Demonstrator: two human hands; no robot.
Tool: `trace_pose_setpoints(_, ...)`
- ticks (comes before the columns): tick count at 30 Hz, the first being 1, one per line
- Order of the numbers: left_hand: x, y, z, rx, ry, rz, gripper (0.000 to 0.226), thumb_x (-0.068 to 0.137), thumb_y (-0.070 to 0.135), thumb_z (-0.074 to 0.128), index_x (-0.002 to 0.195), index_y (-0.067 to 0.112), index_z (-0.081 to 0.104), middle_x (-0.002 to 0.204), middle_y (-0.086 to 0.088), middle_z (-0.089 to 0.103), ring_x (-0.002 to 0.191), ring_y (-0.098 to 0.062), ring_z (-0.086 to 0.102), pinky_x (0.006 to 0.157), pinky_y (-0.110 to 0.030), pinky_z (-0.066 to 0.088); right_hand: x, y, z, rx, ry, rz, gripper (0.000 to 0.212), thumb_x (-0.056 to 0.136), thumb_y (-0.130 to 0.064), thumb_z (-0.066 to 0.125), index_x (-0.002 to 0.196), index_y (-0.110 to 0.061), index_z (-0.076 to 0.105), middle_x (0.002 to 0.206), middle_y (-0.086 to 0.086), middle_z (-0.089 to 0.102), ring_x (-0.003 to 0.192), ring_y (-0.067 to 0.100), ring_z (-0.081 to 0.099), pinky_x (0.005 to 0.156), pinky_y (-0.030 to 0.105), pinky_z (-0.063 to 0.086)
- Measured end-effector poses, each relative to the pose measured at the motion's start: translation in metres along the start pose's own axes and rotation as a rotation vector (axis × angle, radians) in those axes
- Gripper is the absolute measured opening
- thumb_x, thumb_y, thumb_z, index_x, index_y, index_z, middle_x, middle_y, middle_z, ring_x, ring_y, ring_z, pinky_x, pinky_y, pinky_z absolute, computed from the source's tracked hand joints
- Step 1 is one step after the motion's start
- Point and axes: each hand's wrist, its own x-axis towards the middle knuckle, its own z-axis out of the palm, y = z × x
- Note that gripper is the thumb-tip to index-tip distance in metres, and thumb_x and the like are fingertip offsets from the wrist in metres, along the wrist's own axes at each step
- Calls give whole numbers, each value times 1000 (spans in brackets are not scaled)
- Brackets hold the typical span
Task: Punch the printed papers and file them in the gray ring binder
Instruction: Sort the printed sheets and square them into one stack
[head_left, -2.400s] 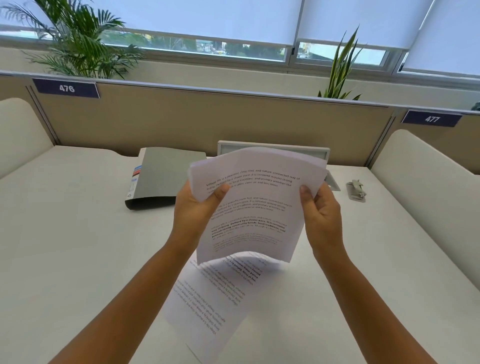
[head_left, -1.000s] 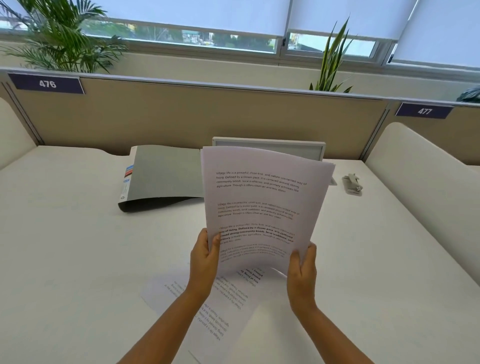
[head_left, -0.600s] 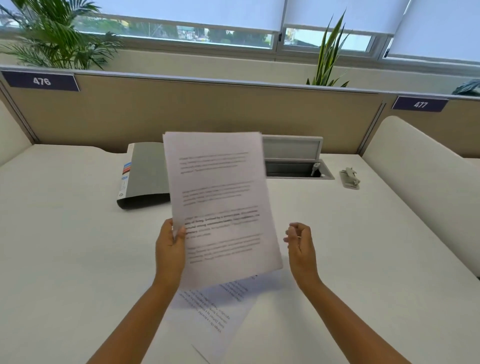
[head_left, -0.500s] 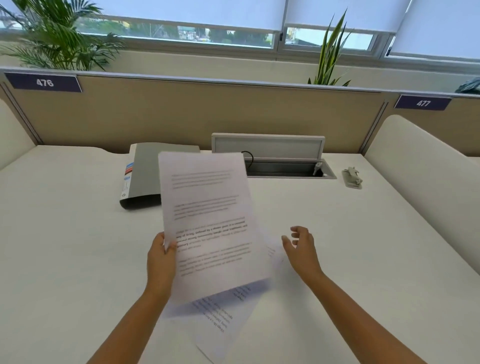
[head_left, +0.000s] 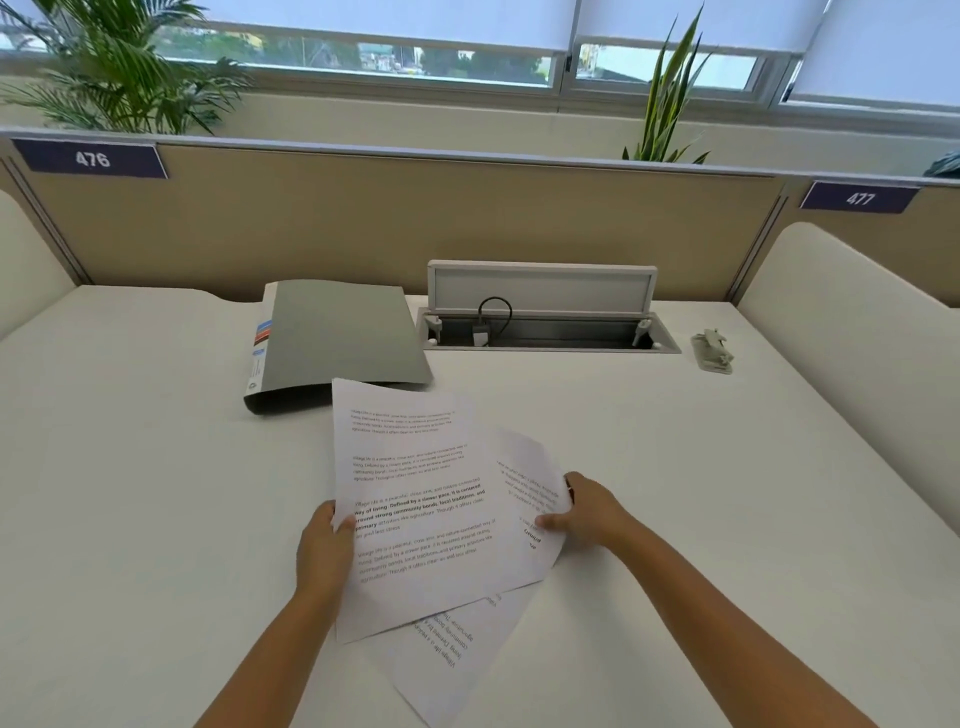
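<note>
Printed papers (head_left: 415, 499) lie low over the white desk (head_left: 130, 493) in front of me. My left hand (head_left: 324, 556) pinches the left edge of the top sheets. Under them lies another printed sheet (head_left: 530, 488), turned the other way, and my right hand (head_left: 587, 512) grips its right edge. One more sheet (head_left: 452, 654) pokes out below, near the front. The gray ring binder (head_left: 332, 338) lies closed at the back left, its far corner just past the top sheets. A small gray hole punch (head_left: 712, 351) sits at the back right.
An open cable hatch (head_left: 545, 332) with a raised lid and a black cable is set into the desk behind the papers. Beige partitions (head_left: 415, 223) close the back, and rounded side panels (head_left: 852, 332) flank the desk. Plants stand beyond.
The top sheets, held upright in both hands a second ago, have come down flat over the desk. My right hand let them go and took hold of the sheet underneath.
</note>
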Motion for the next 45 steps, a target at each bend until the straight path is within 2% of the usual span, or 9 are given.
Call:
trace_pose_setpoints(5,-4,7,3,-56,-2,-12,33,96,10,43,128,5,48,125,-15,58,107,-34,59,93,-43,47,-15,1,-10,851,-186,-16,49,78,-2,70,121,-14,50,113,10,66,99,24,67,79,33,57)
trace_pose_setpoints(10,-10,13,14,-107,-47,-20,36,96,11,44,132,6,44,120,-4,57,100,-27,59,93,-38,46,-35,6,15,871,-341,11,34,85,-1,60,116,-15,55,118,8,64,108,26,62,90,39,53)
trace_pose_setpoints(16,-5,24,11,-192,-61,-21,27,95,14,46,121,13,51,110,-9,64,92,-29,65,83,-42,53,-27,15,-7,576,163,54,25,90,-10,55,114,-5,60,112,16,65,97,32,63,87,50,52)
trace_pose_setpoints(22,7,24,0,-126,-42,0,33,95,15,45,128,11,48,121,-13,61,102,-32,62,90,-47,50,-34,10,-64,703,444,-36,23,90,-13,56,113,-10,60,106,12,65,87,27,63,76,41,55)
trace_pose_setpoints(26,5,17,1,-69,-81,-1,34,95,15,44,128,8,47,119,-10,60,99,-30,61,87,-42,51,-50,-4,-89,739,529,-132,10,86,-23,63,91,-14,66,91,5,70,74,12,66,57,18,55)
trace_pose_setpoints(30,7,14,4,-16,-97,12,35,95,17,45,130,10,48,122,-11,61,105,-32,61,92,-48,49,-68,-27,-106,798,584,-194,13,88,-30,60,78,-22,64,80,-3,69,66,13,66,57,26,56)
trace_pose_setpoints(36,4,14,3,-3,-100,53,31,95,14,45,124,8,52,116,-12,63,98,-30,63,84,-40,51,-82,-54,-113,821,518,-260,16,94,-27,50,90,-22,65,91,-1,70,76,16,68,67,31,56)
trace_pose_setpoints(43,4,11,4,-25,-84,75,24,95,13,45,116,10,56,109,-12,66,93,-30,64,82,-38,51,-59,-60,-100,1567,581,-182,20,96,-16,43,112,-16,54,93,-2,65,81,11,64,64,23,52)
trace_pose_setpoints(45,2,10,6,-40,-60,73,25,95,14,45,116,9,56,111,-13,66,95,-30,64,86,-41,51,-47,-49,-82,1570,558,-21,14,97,-18,42,106,-18,53,77,-2,56,65,8,56,52,18,46)
